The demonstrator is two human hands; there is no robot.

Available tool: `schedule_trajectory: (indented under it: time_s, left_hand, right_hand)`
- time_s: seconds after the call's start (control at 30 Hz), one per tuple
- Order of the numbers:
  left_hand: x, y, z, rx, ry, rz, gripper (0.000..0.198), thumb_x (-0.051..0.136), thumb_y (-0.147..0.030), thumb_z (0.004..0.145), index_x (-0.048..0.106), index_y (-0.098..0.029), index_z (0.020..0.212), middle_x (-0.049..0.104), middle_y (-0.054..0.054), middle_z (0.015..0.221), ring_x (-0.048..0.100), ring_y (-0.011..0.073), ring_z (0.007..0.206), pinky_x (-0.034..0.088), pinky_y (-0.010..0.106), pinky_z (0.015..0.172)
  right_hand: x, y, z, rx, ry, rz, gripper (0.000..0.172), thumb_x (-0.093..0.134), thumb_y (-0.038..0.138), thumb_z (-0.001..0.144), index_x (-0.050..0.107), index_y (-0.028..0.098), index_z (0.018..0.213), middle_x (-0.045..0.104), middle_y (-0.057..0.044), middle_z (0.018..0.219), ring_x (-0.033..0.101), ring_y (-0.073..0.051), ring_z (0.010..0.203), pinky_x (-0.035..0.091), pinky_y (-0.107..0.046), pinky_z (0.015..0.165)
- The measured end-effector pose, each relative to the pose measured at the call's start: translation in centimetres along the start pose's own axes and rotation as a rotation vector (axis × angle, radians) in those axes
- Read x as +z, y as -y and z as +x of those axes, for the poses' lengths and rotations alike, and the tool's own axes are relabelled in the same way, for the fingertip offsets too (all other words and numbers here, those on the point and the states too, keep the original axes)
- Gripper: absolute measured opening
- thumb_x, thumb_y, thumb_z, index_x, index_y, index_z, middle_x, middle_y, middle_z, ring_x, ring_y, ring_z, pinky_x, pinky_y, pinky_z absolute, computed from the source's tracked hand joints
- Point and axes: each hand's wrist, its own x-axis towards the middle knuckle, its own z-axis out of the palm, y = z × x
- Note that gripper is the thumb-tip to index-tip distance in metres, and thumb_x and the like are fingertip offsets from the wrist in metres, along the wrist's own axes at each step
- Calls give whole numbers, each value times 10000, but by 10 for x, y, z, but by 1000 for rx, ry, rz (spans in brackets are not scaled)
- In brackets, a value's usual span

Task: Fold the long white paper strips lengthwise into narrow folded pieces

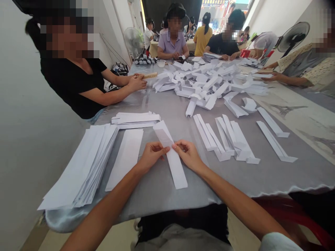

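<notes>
White paper strip [178, 172] sits pinched between the left hand [153, 156] and right hand [187, 155], both half closed, beside a paper stack [83, 167].

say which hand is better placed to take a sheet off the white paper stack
Left, probably. The left hand is on the stack's side of the paper strip, with only a loose sheet before the white paper stack. The right hand is beyond the strip.
</notes>
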Motion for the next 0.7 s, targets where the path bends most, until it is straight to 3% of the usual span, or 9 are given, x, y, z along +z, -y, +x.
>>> schedule_trajectory:
  time_s: [0.3,0.43,0.57,0.7]
  left_hand:
    - [2,-4,-2,-12,-57,-50,403,943,-517,750,769,-155,785,760,68,818,665,173,709,551,252,538]
    - [2,-2,-1,3,-15,-37,394,927,-512,775,766,-153,778,730,51,765,646,160,667,536,248,522]
    - [4,0,-2,-20,37,-26,405,890,-535,820,770,-148,809,743,64,781,669,171,683,556,260,543]
    - [5,1,-2,-22,-33,-62,425,886,-561,812,766,-156,857,760,69,831,681,177,699,558,259,526]
  right_hand:
    - [4,1,-1,-29,-12,-31,413,729,589,945,685,192,837,656,-13,729,574,-149,645,403,-246,539]
    - [5,-1,-1,21,-3,12,428,740,608,928,702,184,877,659,-13,734,566,-145,631,410,-244,533]
    - [3,1,-1,-20,1,-17,417,720,591,952,679,191,840,598,11,688,512,-130,597,366,-241,520]
    - [2,4,-1,-22,12,-56,455,711,623,945,639,201,791,555,22,657,476,-127,577,335,-245,514]
